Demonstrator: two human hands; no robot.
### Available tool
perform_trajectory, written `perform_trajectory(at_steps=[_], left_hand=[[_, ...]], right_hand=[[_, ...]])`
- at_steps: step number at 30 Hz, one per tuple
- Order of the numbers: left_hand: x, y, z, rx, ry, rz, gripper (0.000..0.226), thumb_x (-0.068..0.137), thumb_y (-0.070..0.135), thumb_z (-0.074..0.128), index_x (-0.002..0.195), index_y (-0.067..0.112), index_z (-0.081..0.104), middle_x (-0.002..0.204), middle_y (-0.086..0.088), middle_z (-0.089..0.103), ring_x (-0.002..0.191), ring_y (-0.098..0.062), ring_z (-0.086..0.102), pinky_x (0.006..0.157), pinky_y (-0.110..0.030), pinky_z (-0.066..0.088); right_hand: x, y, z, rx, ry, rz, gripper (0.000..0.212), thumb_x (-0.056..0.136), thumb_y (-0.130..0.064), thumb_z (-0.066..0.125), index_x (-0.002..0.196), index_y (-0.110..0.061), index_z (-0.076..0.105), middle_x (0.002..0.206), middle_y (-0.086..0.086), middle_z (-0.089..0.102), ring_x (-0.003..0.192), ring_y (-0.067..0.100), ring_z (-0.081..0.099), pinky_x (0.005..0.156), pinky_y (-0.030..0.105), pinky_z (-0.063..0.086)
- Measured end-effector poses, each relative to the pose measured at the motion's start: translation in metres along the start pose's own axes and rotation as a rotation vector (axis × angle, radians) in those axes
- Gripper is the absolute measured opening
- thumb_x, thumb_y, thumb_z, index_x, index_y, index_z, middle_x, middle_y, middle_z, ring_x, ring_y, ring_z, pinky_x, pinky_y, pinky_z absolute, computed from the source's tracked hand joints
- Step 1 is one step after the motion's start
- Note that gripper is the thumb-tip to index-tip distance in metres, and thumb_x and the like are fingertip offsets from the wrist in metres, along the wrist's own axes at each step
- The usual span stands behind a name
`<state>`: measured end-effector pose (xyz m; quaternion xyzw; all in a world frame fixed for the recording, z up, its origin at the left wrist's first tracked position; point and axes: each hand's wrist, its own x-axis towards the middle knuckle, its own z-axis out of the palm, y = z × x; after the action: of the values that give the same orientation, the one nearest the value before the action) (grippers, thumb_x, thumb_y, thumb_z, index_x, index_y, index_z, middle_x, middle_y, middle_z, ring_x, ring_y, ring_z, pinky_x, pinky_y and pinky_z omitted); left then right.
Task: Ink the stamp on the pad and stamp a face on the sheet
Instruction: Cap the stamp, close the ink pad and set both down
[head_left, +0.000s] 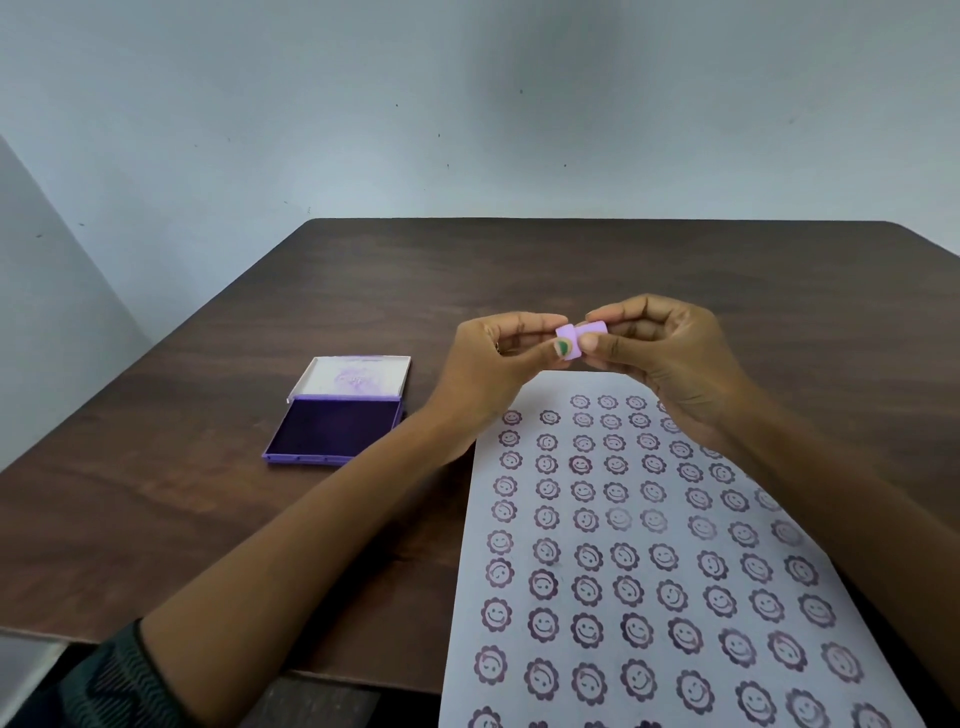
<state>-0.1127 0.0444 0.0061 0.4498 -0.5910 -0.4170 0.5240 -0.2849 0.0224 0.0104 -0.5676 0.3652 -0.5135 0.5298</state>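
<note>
A small lilac stamp is held in the air above the far end of the sheet, pinched from both sides. My left hand grips its left end with thumb and fingers; my right hand grips its right end. The white sheet lies on the table below, covered with several rows of purple flower-shaped smiling faces. The open purple ink pad sits to the left of the sheet, its dark inked surface facing up and its lid folded back.
The dark wooden table stands against a pale wall. Its left edge runs diagonally past the ink pad, and its near edge is at the bottom left. The sheet hangs past the near edge.
</note>
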Motion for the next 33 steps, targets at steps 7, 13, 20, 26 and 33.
perform_trajectory(at_steps=[7, 13, 20, 26, 33], left_hand=[[0.003, -0.007, -0.001, 0.429, -0.061, 0.118, 0.038, 0.084, 0.028, 0.067, 0.119, 0.014, 0.063, 0.116, -0.001, 0.069, 0.098, -0.007, 0.065, 0.078, -0.009, 0.049], [-0.001, -0.006, -0.008, 0.656, -0.118, 0.177, 0.042, 0.089, 0.035, 0.06, 0.127, 0.019, 0.057, 0.131, -0.002, 0.059, 0.111, -0.014, 0.058, 0.093, -0.032, 0.049], [-0.022, 0.004, -0.039, 0.779, -0.162, 0.267, 0.039, 0.09, 0.038, 0.055, 0.128, 0.026, 0.055, 0.136, 0.002, 0.055, 0.125, -0.015, 0.047, 0.101, -0.033, 0.041], [-0.06, 0.004, -0.119, 0.754, -0.042, 0.186, 0.042, 0.085, 0.047, 0.059, 0.125, 0.036, 0.054, 0.134, 0.012, 0.054, 0.127, -0.009, 0.043, 0.109, -0.031, 0.031], [-0.089, -0.012, -0.175, 0.732, -0.005, -0.006, 0.066, 0.077, 0.052, 0.067, 0.135, 0.032, 0.042, 0.142, 0.01, 0.043, 0.126, -0.008, 0.036, 0.1, -0.024, 0.03]], right_hand=[[0.0, 0.007, 0.0, -0.158, 0.075, -0.025, 0.023, 0.07, -0.008, 0.076, 0.091, -0.006, 0.067, 0.088, 0.015, 0.073, 0.078, 0.022, 0.072, 0.068, 0.024, 0.059], [-0.002, 0.016, 0.0, -0.303, 0.115, -0.051, 0.026, 0.071, -0.013, 0.076, 0.094, -0.007, 0.066, 0.089, 0.011, 0.072, 0.081, 0.021, 0.07, 0.069, 0.023, 0.059], [-0.003, 0.014, 0.002, -0.392, 0.092, -0.029, 0.025, 0.07, -0.016, 0.077, 0.092, -0.01, 0.067, 0.09, 0.007, 0.073, 0.077, 0.014, 0.071, 0.062, 0.014, 0.056], [0.003, -0.001, 0.02, -0.4, 0.101, -0.036, 0.022, 0.072, -0.012, 0.074, 0.093, -0.007, 0.066, 0.09, 0.015, 0.072, 0.077, 0.02, 0.07, 0.062, 0.017, 0.057], [0.028, -0.008, 0.079, -0.802, -0.022, -0.181, 0.019, 0.073, -0.017, 0.075, 0.09, -0.012, 0.067, 0.086, 0.004, 0.07, 0.079, 0.019, 0.065, 0.07, 0.028, 0.053]])
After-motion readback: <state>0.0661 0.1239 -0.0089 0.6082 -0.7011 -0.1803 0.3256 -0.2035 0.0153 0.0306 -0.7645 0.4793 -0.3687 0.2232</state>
